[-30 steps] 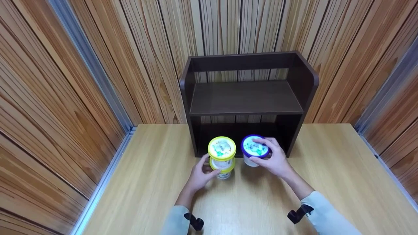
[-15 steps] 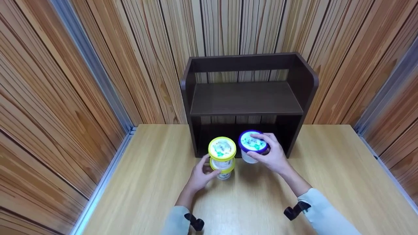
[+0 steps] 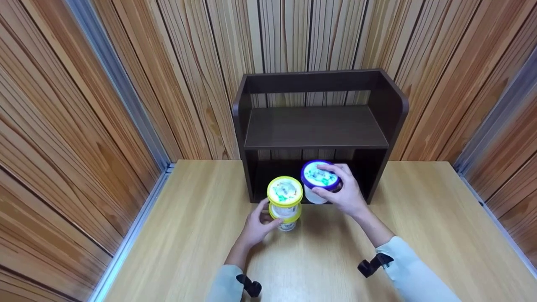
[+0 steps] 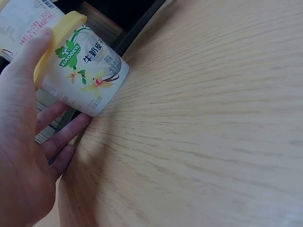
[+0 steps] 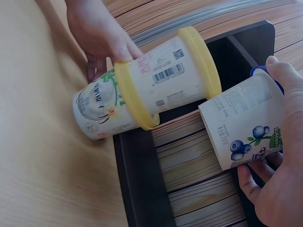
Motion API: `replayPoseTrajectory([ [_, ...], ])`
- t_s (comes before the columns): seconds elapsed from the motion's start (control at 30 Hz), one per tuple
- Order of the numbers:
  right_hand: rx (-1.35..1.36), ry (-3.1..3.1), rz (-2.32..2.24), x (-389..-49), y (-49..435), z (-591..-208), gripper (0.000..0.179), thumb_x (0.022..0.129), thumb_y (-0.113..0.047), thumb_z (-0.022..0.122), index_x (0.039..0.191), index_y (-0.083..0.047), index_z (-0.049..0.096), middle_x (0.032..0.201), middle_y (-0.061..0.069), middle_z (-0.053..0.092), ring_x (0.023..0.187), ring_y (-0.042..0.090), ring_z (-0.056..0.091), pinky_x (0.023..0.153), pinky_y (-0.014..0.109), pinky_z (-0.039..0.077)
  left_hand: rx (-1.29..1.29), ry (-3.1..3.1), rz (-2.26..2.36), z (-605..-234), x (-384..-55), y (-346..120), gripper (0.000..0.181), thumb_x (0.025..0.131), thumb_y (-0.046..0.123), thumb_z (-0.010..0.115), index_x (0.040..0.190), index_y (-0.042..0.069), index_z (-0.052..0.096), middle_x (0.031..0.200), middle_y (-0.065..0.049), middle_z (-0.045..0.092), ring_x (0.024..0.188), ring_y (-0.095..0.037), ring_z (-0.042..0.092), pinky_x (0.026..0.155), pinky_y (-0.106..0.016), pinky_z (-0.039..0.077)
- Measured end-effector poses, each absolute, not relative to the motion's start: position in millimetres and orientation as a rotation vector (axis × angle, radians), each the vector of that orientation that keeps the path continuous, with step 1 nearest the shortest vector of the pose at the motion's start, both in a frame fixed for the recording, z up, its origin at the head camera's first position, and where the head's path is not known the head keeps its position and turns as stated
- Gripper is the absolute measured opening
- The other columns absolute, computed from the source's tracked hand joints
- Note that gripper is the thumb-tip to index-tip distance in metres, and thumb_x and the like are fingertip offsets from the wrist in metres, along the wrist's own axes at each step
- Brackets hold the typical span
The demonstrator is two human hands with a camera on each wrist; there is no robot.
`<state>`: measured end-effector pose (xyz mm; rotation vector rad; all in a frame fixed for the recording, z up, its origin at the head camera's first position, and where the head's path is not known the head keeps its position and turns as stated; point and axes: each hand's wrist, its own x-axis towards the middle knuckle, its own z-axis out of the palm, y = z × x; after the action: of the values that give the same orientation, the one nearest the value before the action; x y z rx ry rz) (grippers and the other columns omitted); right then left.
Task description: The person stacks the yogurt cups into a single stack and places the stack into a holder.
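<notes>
Two tubs with yellow lids stand stacked in front of the shelf unit. The upper yellow-lidded tub (image 3: 285, 191) rests on the lid of the lower yellow-lidded tub (image 4: 83, 71), which has a flower printed on its white side. My left hand (image 3: 255, 226) grips that lower tub from the left, its thumb at the lid's rim. My right hand (image 3: 344, 191) holds a blue-lidded tub (image 5: 244, 123) by its lid, thumb on the near side and fingers over the far side. Blueberries show on its wall. It hangs just right of the upper yellow-lidded tub, in the air.
A dark brown two-level shelf unit (image 3: 316, 126) stands at the back of the light wooden table (image 3: 201, 209). Its lower compartment opens right behind the tubs. Wood-patterned walls (image 3: 201, 75) enclose the table at the back and sides.
My right hand has carried the blue-lidded tub up and to the left, closer to the upper yellow-lidded tub. The left hand and the stack have stayed in place.
</notes>
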<state>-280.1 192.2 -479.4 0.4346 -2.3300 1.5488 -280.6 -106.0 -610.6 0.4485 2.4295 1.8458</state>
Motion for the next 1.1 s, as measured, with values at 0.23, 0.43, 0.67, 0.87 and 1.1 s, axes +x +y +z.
replayPoseTrajectory([
  [0.23,0.447,-2.289,1.546,-283,186,-467,0.063,0.083,-0.008,0.096,0.142,-0.008,0.075,0.138,0.021,0.058,0.131,0.026,0.054,0.117,0.045,0.044,0.433,2.422,1.848,-611,-279,-106,0.077,0.104,0.027,0.083,0.170,0.014,0.045,0.145,-0.021,0.066,0.122,-0.033,0.072,0.107,-0.045,0.060],
  [0.43,0.477,-2.268,1.542,-284,181,-456,0.061,0.084,-0.008,0.095,0.142,-0.008,0.074,0.138,0.022,0.057,0.132,0.031,0.055,0.116,0.046,0.046,0.418,2.417,1.848,-610,-280,-106,0.077,0.104,0.028,0.083,0.170,0.014,0.045,0.146,-0.021,0.065,0.123,-0.034,0.072,0.108,-0.046,0.060],
  [0.67,0.498,-2.244,1.566,-286,175,-449,0.062,0.083,-0.008,0.096,0.141,-0.008,0.075,0.138,0.022,0.057,0.132,0.028,0.054,0.118,0.048,0.045,0.446,2.424,1.852,-612,-282,-106,0.077,0.104,0.024,0.083,0.170,0.011,0.045,0.143,-0.023,0.067,0.121,-0.033,0.074,0.107,-0.045,0.062],
  [0.87,0.529,-2.231,1.567,-286,166,-447,0.061,0.083,-0.009,0.096,0.140,-0.009,0.076,0.136,0.021,0.058,0.131,0.028,0.056,0.118,0.050,0.047,0.462,2.430,1.849,-612,-282,-105,0.076,0.104,0.024,0.083,0.169,0.010,0.046,0.140,-0.022,0.068,0.120,-0.031,0.074,0.106,-0.043,0.062],
  [1.1,0.565,-2.236,1.563,-285,156,-447,0.059,0.084,-0.011,0.096,0.140,-0.009,0.076,0.136,0.022,0.058,0.132,0.034,0.058,0.119,0.054,0.048,0.487,2.427,1.848,-612,-282,-107,0.077,0.105,0.027,0.082,0.170,0.012,0.044,0.142,-0.020,0.068,0.123,-0.031,0.073,0.110,-0.048,0.062],
])
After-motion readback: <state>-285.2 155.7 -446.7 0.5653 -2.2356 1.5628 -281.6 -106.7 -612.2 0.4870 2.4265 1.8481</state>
